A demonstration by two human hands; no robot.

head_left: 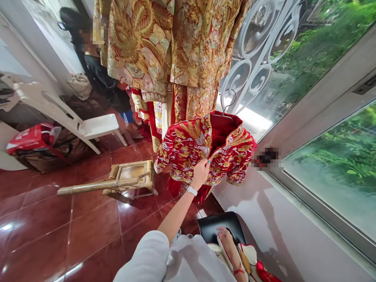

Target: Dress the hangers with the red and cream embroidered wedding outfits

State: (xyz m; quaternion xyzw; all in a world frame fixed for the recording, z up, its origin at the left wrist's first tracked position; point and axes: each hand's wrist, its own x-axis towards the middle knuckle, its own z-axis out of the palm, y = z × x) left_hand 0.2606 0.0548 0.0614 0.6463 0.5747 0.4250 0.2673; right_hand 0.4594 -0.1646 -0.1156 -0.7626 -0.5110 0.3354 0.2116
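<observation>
A red jacket with gold and silver embroidery and red fringe hangs from a wire hanger in front of me. My left hand, with a white band on its wrist, is closed on the jacket's front edge near the middle of the chest opening. Lower right, my right hand, a red string at its wrist, is over a black chair. Its fingers look slightly bent and apart, close to white cloth with red trim. I cannot see anything held in them.
Gold embroidered garments hang above and behind. On the tiled floor stand a bamboo chair and a white chair, with a red bag at the far left. Another person is at upper left. A window lines the right wall.
</observation>
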